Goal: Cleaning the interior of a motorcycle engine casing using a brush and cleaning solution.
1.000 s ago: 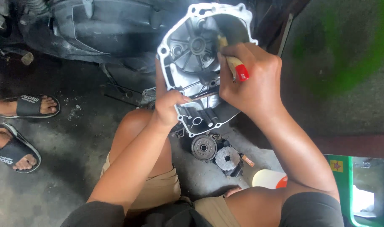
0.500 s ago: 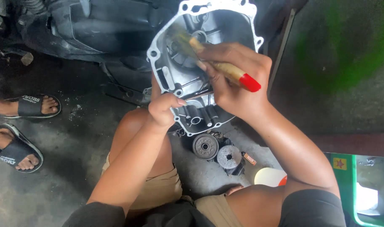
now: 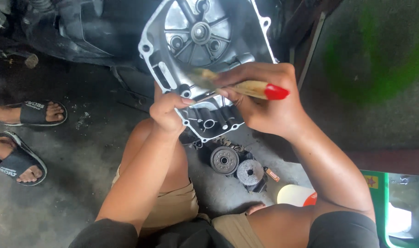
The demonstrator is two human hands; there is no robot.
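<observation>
Head view: the left hand (image 3: 167, 111) grips the lower edge of a silver engine cover (image 3: 205, 59) (held tilted above two gears (image 3: 237, 166) on the floor), while the right hand (image 3: 264, 102) clasps a red-tipped brush (image 3: 246, 87) against it.

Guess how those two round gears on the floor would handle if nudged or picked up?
The two gears look like solid toothed metal, so probably heavy for their size and rigid. Both lie flat on the concrete floor, so a nudge would likely slide them, not roll them. They sit by dark grime, and may be oily and slippery to pinch.
</observation>
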